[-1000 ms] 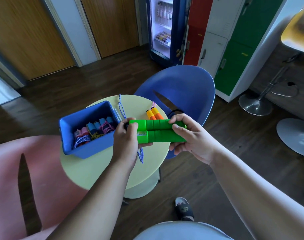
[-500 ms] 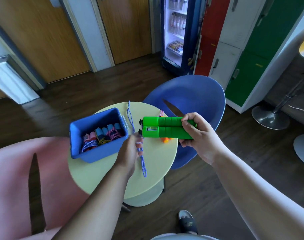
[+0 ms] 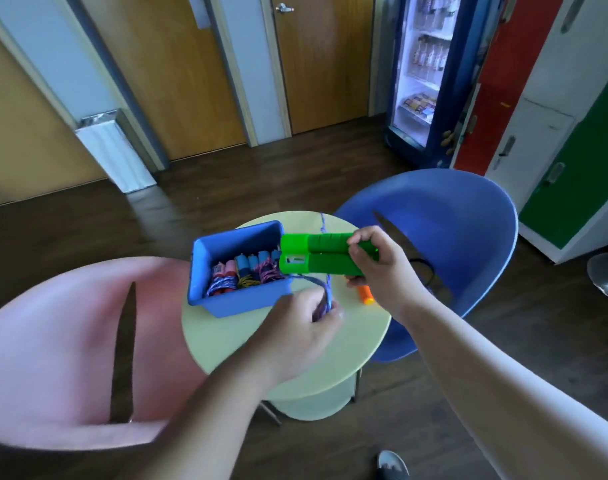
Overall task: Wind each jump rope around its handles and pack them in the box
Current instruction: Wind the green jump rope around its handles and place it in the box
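Observation:
My right hand (image 3: pixel 378 268) grips two green jump-rope handles (image 3: pixel 316 254) side by side, level above the round table. Their blue-purple rope (image 3: pixel 325 289) runs from the handles' left end down into my left hand (image 3: pixel 306 327), which pinches it just in front of the blue box (image 3: pixel 236 303). More of that rope trails back across the table behind the handles. The blue box stands on the table's left part and holds several wound ropes with blue and pink handles (image 3: pixel 243 271). An orange handle (image 3: pixel 366 294) lies on the table under my right hand, partly hidden.
The pale yellow round table (image 3: pixel 285 358) is small. A pink chair (image 3: pixel 60 341) stands to its left and a blue chair (image 3: pixel 444 237) to its right. Behind are wooden doors, a drinks fridge (image 3: pixel 423 74) and coloured lockers. My shoe (image 3: pixel 392 464) shows below.
My left hand let go of the handles' end, dropped toward the table and took the rope. The green handles stayed in my right hand and shifted left toward the box.

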`<state>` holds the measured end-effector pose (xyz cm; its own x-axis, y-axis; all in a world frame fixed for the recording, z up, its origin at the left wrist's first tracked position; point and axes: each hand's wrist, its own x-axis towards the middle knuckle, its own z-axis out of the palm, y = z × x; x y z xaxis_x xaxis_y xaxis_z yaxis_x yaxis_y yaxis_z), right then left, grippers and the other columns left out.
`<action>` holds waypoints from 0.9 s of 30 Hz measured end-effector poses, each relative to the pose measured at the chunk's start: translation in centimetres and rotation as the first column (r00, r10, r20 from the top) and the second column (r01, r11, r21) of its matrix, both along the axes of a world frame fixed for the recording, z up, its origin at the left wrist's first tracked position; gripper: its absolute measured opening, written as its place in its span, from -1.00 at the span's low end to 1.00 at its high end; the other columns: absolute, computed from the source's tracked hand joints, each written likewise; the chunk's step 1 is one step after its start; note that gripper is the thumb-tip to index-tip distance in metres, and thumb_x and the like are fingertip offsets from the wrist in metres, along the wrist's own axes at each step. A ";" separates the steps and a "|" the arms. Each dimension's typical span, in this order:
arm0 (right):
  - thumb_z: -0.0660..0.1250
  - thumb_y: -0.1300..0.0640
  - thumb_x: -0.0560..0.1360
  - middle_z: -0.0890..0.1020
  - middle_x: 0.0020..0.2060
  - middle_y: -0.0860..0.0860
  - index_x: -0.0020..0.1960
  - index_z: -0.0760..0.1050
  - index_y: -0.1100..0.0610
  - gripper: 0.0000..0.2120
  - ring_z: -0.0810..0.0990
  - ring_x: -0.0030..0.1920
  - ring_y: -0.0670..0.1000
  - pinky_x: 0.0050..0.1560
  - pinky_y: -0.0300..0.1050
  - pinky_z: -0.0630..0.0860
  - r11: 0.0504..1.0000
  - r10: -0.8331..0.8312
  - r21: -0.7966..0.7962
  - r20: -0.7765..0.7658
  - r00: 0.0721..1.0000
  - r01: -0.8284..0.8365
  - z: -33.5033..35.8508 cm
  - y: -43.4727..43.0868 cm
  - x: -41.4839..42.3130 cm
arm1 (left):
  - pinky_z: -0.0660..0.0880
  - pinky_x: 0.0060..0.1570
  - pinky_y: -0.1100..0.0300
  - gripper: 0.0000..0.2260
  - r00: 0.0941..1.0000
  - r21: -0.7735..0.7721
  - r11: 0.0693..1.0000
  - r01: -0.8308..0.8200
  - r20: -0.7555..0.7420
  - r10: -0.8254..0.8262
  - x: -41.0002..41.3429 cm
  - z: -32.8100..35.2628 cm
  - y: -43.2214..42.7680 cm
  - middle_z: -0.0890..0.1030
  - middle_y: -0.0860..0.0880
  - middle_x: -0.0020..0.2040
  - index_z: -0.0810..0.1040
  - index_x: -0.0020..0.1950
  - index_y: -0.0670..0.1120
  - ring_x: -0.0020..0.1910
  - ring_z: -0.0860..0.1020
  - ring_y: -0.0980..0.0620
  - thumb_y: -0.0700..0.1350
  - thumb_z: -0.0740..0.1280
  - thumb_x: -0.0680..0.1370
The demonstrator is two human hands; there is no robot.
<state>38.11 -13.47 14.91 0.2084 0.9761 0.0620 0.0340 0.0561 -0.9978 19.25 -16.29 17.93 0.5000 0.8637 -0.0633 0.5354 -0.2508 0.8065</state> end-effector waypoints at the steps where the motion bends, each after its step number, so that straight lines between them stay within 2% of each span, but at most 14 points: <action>1: 0.26 0.25 0.68 0.50 -0.08 0.08 -0.04 0.51 -0.03 -0.79 0.57 -0.25 0.02 -0.23 -0.01 0.63 0.999 0.036 0.002 0.021 0.999 -0.036 -0.3 -0.1 -0.2 | 0.49 -0.23 -0.06 -0.69 0.998 0.098 0.995 0.022 -0.054 -0.016 -0.4 1.2 0.6 0.43 -0.08 -0.38 0.42 -0.22 -0.14 -0.36 0.47 -0.09 0.03 0.30 0.61; 3: 0.27 0.25 0.67 0.54 -0.11 0.13 -0.01 0.52 -0.02 -0.80 0.59 -0.24 0.04 -0.19 0.01 0.65 0.993 0.111 0.020 0.057 0.992 -0.112 -0.5 -0.5 -0.6 | 0.43 -0.22 -0.07 -0.64 0.988 0.231 0.972 0.052 -0.152 -0.016 -1.1 3.7 2.1 0.37 0.01 -0.41 0.38 -0.26 -0.16 -0.40 0.33 0.06 0.01 0.30 0.64; 5: 0.27 0.23 0.67 0.60 -0.08 0.21 0.01 0.53 -0.06 -0.79 0.62 -0.20 0.13 -0.18 0.07 0.66 0.980 0.185 0.054 0.098 0.978 -0.191 -0.4 -0.8 -1.0 | 0.47 -0.21 -0.10 -0.64 0.964 0.232 0.970 0.078 -0.265 -0.014 -1.6 5.6 3.7 0.45 0.09 -0.41 0.51 -0.19 -0.20 -0.39 0.36 0.07 0.06 0.27 0.64; 7: 0.26 0.19 0.66 0.62 -0.08 0.18 0.02 0.52 -0.08 -0.82 0.62 -0.18 0.23 -0.16 0.17 0.63 0.971 0.211 0.087 0.128 0.969 -0.223 0.0 -0.8 -1.2 | 0.53 -0.21 -0.16 -0.59 0.932 0.198 0.976 0.095 -0.363 -0.018 -1.6 7.0 4.2 0.45 0.11 -0.41 0.55 -0.15 -0.16 -0.38 0.39 0.03 0.19 0.21 0.57; 9: 0.26 0.22 0.67 0.61 -0.14 0.06 0.02 0.52 -0.07 -0.81 0.60 -0.23 0.23 -0.19 0.17 0.61 0.976 0.165 0.124 0.106 0.981 -0.178 0.6 -0.3 -1.2 | 0.53 -0.25 -0.16 -0.58 0.941 0.160 0.978 0.133 -0.332 -0.074 -1.1 7.9 3.4 0.41 0.04 -0.41 0.45 -0.23 -0.14 -0.40 0.38 0.02 0.22 0.22 0.53; 10: 0.25 0.24 0.67 0.58 -0.16 0.03 0.01 0.51 -0.05 -0.79 0.58 -0.27 0.16 -0.23 0.11 0.60 0.981 0.126 0.141 0.078 0.989 -0.136 0.9 0.1 -1.2 | 0.52 -0.27 -0.12 -0.60 0.956 0.133 0.978 0.162 -0.268 -0.122 -0.6 8.2 2.5 0.46 0.01 -0.41 0.41 -0.25 -0.14 -0.41 0.41 0.03 0.17 0.26 0.56; 12: 0.25 0.27 0.67 0.54 -0.17 0.02 0.00 0.49 -0.01 -0.80 0.54 -0.30 -0.02 -0.28 -0.07 0.55 0.985 0.043 0.163 0.039 0.998 -0.049 1.4 0.9 -1.1 | 0.54 -0.27 -0.05 -0.66 0.975 0.071 0.981 0.181 -0.145 -0.169 0.1 8.0 0.9 0.59 -0.05 -0.38 0.44 -0.23 -0.15 -0.40 0.52 0.01 0.05 0.29 0.62; 14: 0.25 0.28 0.67 0.53 -0.16 -0.02 0.00 0.49 0.00 -0.80 0.51 -0.31 -0.07 -0.29 -0.14 0.53 0.984 0.012 0.180 0.032 0.999 -0.018 1.7 1.5 -1.4 | 0.55 -0.26 -0.05 -0.69 0.982 0.051 0.984 0.170 -0.093 -0.165 0.2 7.0 -0.4 0.60 -0.09 -0.36 0.45 -0.21 -0.15 -0.40 0.54 -0.03 0.01 0.26 0.65; 16: 0.26 0.26 0.67 0.53 -0.16 -0.07 -0.01 0.49 -0.06 -0.78 0.51 -0.29 -0.05 -0.27 -0.12 0.56 0.982 0.052 0.175 0.073 0.996 -0.064 1.6 1.9 -2.1 | 0.49 -0.26 -0.09 -0.67 0.977 0.087 0.983 0.159 -0.160 -0.143 -0.4 5.9 -1.1 0.51 -0.12 -0.37 0.43 -0.19 -0.17 -0.39 0.43 -0.03 0.03 0.24 0.67; 18: 0.27 0.24 0.66 0.54 -0.16 -0.07 0.00 0.50 -0.10 -0.76 0.50 -0.28 -0.04 -0.25 -0.07 0.58 0.975 0.140 0.154 0.144 0.980 -0.162 1.4 1.8 -3.2 | 0.37 -0.30 -0.02 -0.66 0.969 0.138 0.982 0.129 -0.228 -0.096 -1.6 5.5 -1.5 0.39 -0.07 -0.38 0.39 -0.21 -0.17 -0.39 0.31 0.09 0.01 0.26 0.68; 20: 0.27 0.22 0.65 0.54 -0.15 0.10 0.02 0.50 -0.11 -0.78 0.47 -0.25 0.05 -0.20 0.17 0.60 0.954 0.240 0.134 0.191 0.952 -0.267 1.0 1.5 -4.6 | 0.29 -0.34 0.10 -0.67 0.973 0.195 0.977 0.080 -0.230 -0.034 -3.4 6.3 -1.5 0.37 -0.04 -0.39 0.38 -0.23 -0.16 -0.38 0.30 0.11 -0.04 0.28 0.68; 22: 0.27 0.20 0.65 0.53 -0.12 0.23 0.04 0.50 -0.11 -0.81 0.46 -0.23 0.17 -0.14 0.29 0.57 0.933 0.310 0.119 0.213 0.926 -0.340 0.8 1.1 -5.9 | 0.32 -0.34 0.10 -0.70 0.966 0.265 0.964 0.011 -0.252 0.058 -5.4 7.9 -1.2 0.43 -0.06 -0.39 0.47 -0.21 -0.16 -0.39 0.35 0.05 -0.04 0.28 0.67; 25: 0.26 0.21 0.62 0.51 -0.11 0.27 0.06 0.51 -0.03 -0.85 0.44 -0.22 0.11 -0.16 0.27 0.54 0.893 0.418 0.118 0.137 0.898 -0.434 1.2 0.5 -8.0 | 0.41 -0.33 0.02 -0.69 0.946 0.325 0.945 -0.043 -0.291 0.143 -7.9 10.4 -0.4 0.48 -0.04 -0.38 0.57 -0.15 -0.11 -0.38 0.44 -0.03 0.07 0.25 0.64; 27: 0.26 0.22 0.54 0.54 -0.07 0.22 0.10 0.51 0.06 -0.82 0.47 -0.14 0.06 -0.14 0.18 0.53 0.845 0.514 0.129 0.069 0.855 -0.519 1.8 0.0 -9.4 | 0.45 -0.29 -0.07 -0.62 0.924 0.345 0.937 -0.050 -0.340 0.174 -8.9 11.4 -0.1 0.50 -0.08 -0.35 0.58 -0.14 -0.12 -0.33 0.48 -0.09 0.16 0.19 0.57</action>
<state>28.72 -13.52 16.74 -0.3277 0.9229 0.2019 -0.0087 0.2108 -0.9775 10.33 -16.40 29.36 0.3954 0.9157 0.0723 0.8125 -0.3854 0.4374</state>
